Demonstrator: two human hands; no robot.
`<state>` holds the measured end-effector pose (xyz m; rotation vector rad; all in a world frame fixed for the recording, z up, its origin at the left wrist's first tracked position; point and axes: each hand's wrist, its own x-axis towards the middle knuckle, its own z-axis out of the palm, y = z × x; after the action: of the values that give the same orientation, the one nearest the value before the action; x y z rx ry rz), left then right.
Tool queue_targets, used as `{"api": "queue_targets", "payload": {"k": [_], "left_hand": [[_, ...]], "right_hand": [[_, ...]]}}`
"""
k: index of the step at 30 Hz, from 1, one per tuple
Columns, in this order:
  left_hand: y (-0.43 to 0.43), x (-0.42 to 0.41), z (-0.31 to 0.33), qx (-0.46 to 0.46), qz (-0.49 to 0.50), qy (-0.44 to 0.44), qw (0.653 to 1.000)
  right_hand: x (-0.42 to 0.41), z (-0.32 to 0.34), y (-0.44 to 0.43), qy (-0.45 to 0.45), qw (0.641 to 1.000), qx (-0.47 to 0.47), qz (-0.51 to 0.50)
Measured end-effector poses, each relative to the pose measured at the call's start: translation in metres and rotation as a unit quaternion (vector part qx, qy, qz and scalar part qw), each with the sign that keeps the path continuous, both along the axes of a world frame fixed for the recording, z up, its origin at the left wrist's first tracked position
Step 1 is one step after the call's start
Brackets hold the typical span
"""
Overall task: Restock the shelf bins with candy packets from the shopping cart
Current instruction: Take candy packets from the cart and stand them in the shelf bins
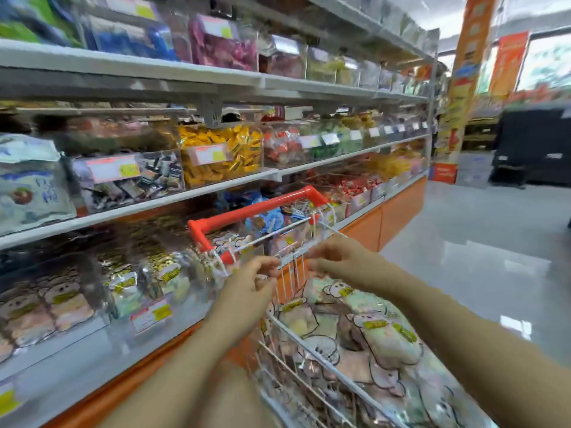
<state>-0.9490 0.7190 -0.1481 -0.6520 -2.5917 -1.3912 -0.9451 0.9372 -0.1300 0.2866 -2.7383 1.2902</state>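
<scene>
Left hand (251, 278) and right hand (335, 257) gripped the shopping cart (256, 211) by its wire rail (293, 257) (positioning, apparently); next: release, grasp a candy packet (392, 338).

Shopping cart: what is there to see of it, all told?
The shopping cart is a pale wire basket with a red plastic-looking handle at its far end. It stands close beside the shelf, heaped with pastel candy packets bearing cartoon faces. A wire panel stands below the handle; the left hand and right hand each grip its top bar. Wheels are out of view.
</scene>
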Motion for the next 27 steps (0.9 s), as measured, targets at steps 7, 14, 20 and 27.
{"api": "queue_targets", "payload": {"k": [7, 14, 20, 27], "left_hand": [[0.038, -0.017, -0.031, -0.221, -0.023, 0.036, 0.974], [0.036, -0.015, -0.038, -0.295, 0.009, 0.072, 0.953], [0.036, -0.013, -0.039, -0.298, 0.013, 0.066, 0.952], [0.033, -0.011, -0.041, -0.292, 0.001, 0.046, 0.955]], "right_hand": [[0.01, -0.059, 0.073, -0.244, 0.91, 0.329, -0.058], [0.013, -0.073, 0.065, -0.228, 0.921, 0.299, -0.106], [0.024, -0.072, 0.064, -0.234, 0.888, 0.375, -0.124], [0.023, -0.071, 0.069, -0.22, 0.937, 0.246, -0.116]]}}
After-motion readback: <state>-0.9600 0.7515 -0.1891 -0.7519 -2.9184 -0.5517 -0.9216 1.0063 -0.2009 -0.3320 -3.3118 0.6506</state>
